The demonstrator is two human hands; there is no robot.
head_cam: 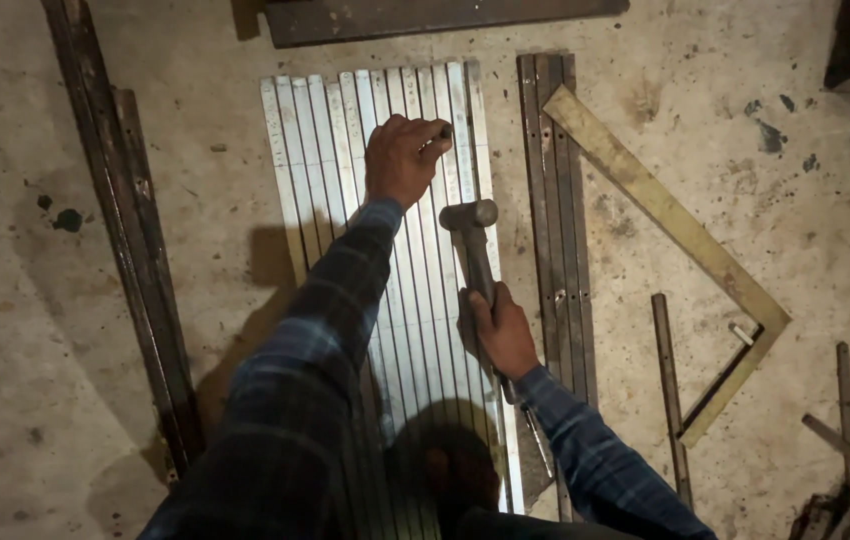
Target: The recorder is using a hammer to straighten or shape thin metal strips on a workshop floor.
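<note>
My left hand (402, 158) is clamped round a small dark punch (442, 131), pinning its tip to the far end of the pale metal strips (330, 130) laid side by side on the concrete floor (35, 330). My right hand (500, 330) is wrapped tight on the hammer (472, 215) handle, head hovering just this side of the punch, over the same strips. The hammer looks head-heavy and stiff, so I judge a grip low on the handle gives the swing; the punch is short and probably slick, best pinched near the top, knuckles clear. The strips seem thin and rigid, liable to skate sideways. Right of the strips lie darker drilled bars (551, 180), then a yellowish framing square (685, 240). Left of the strips, long rusty angle bars (135, 230).
</note>
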